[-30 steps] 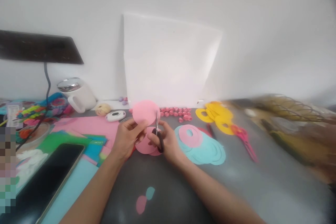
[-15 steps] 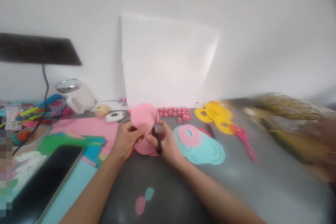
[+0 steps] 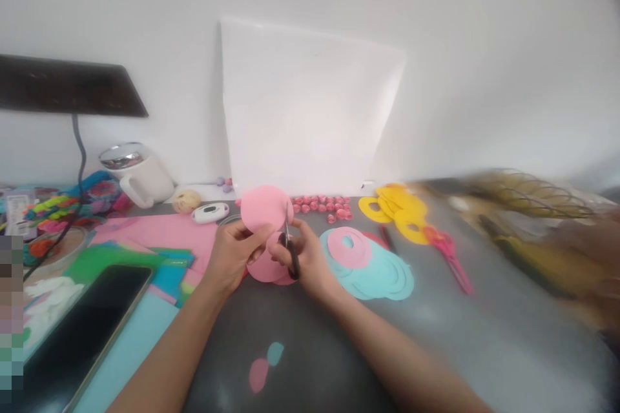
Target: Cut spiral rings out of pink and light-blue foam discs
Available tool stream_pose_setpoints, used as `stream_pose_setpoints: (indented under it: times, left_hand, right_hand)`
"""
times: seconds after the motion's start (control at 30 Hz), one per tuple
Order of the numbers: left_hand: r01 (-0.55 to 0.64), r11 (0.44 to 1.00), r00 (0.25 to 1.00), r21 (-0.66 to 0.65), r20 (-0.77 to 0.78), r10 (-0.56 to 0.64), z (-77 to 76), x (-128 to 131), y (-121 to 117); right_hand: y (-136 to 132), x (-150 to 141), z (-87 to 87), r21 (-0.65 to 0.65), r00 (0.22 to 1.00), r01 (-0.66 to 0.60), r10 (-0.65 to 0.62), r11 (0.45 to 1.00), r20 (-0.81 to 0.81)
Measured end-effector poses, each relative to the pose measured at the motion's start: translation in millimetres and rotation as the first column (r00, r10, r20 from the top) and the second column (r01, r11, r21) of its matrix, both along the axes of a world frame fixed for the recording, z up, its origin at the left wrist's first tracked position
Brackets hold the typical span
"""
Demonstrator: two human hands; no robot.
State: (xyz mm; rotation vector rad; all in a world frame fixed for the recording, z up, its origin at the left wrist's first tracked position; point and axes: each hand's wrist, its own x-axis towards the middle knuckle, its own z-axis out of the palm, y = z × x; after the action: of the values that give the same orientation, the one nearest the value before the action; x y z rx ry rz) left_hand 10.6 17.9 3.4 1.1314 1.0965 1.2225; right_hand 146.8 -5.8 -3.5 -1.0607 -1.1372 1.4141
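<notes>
My left hand [image 3: 233,250] pinches the lower edge of a pink paper circle [image 3: 264,208], which stands upright before me. In my right hand [image 3: 306,257] is a pair of dark-handled scissors [image 3: 293,257], its blades pointing up at the circle's right edge. More pink paper circles [image 3: 264,268] lie on the table just below and behind my hands. To the right, a pink paper ring [image 3: 347,248] rests on a pile of light blue paper rings [image 3: 387,277]. Two small paper cutouts, a pink one [image 3: 258,375] and a teal one [image 3: 276,353], lie nearer me.
Yellow paper rings [image 3: 411,226] and pink scissors [image 3: 450,259] lie at right. Pink paper rolls [image 3: 320,205] line the back by a white board [image 3: 310,103]. Left are a phone [image 3: 92,329], coloured sheets [image 3: 165,232] and a white mug [image 3: 145,177]. A blurred hand [image 3: 588,245] shows far right.
The view has shifted slightly, so everything sits a little higher in it. My hands keep nearly the same hold on the pink circle and the scissors.
</notes>
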Motion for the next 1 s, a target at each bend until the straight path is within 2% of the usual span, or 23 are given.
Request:
stream_pose_setpoints:
  times: [0.3, 0.5, 0.6, 0.83, 1.0]
  left_hand:
    - [-0.031, 1.000, 0.999, -0.002, 0.040, 0.031, 5.4, -0.8, -1.8]
    - [-0.010, 0.998, 0.996, -0.063, 0.088, 0.015, 8.9, 1.2, -2.7]
    - [-0.038, 0.997, 0.996, -0.063, 0.082, 0.044, 8.9, 0.9, -3.1]
    - [-0.032, 0.999, 0.999, -0.042, 0.026, 0.033, 4.1, -3.0, -2.3]
    - [-0.017, 0.999, 1.000, -0.047, 0.023, 0.019, 3.8, -2.9, -1.9]
  right_hand:
    - [1.2, 0.8, -5.8, 0.003, 1.000, 0.002, -0.002, 1.000, 0.013]
    - [-0.1, -2.0, -5.0, -0.014, 0.999, 0.001, 0.000, 1.000, 0.050]
    - [-0.2, -3.1, -5.4, -0.030, 0.998, 0.000, 0.002, 1.000, 0.057]
    - [3.0, 0.0, -5.9, 0.041, 0.999, -0.030, 0.032, 0.999, -0.042]
    - [3.4, 0.9, -5.0, 0.042, 1.000, -0.027, 0.027, 0.999, -0.009]
